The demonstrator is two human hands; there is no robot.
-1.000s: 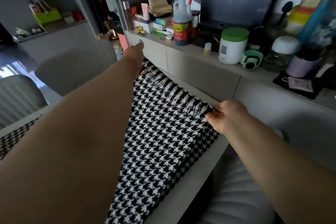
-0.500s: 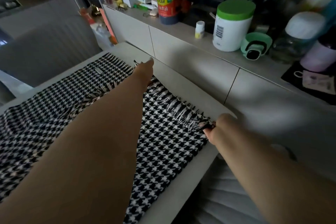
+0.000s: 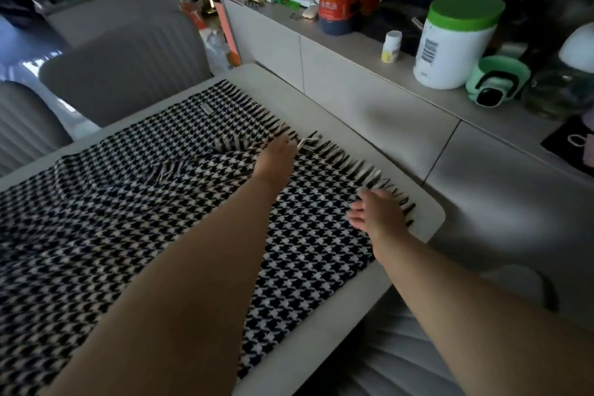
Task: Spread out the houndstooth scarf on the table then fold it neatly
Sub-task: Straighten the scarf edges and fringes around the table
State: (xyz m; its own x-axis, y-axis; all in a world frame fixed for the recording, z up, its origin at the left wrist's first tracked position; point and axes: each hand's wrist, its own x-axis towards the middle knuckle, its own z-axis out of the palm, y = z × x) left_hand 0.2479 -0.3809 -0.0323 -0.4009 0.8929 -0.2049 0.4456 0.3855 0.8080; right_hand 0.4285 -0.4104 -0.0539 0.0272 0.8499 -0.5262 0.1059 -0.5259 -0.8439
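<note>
The worktop (image 3: 427,212) carries the houndstooth scarf (image 3: 135,228), which lies across nearly its whole surface from the near left to the fringed end at the far right. A second fringed layer is bunched under it near the middle. Half a second ago both hands pinched that fringe; now the left hand (image 3: 276,156) and right hand (image 3: 379,212) rest flat on the cloth, fingers released and splayed. The end has been laid down, so smoothing probably comes next.
</note>
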